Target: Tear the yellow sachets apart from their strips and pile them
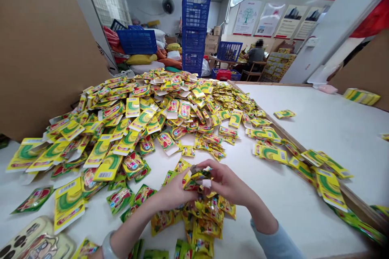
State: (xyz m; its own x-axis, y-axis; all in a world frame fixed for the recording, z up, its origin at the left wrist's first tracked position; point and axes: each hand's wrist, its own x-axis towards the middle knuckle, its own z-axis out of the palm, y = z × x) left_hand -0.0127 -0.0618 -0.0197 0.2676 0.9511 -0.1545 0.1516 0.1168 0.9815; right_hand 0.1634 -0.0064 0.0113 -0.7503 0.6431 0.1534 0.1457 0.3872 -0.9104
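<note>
Near the middle of the white table, my left hand grips a small yellow-green candy box, partly hidden by the fingers. My right hand is closed at the box's near right end, where a white flap shows. Its fingertips seem to pinch something dark there, too covered to name. Beneath both hands lies a heap of yellow candy packets. Green packets with a watermelon picture lie left of my left forearm.
A large pile of yellow cardboard boxes covers the table's far left. A wooden strip divides the white tabletop. A phone lies front left. Stacked blue crates and a seated person are behind.
</note>
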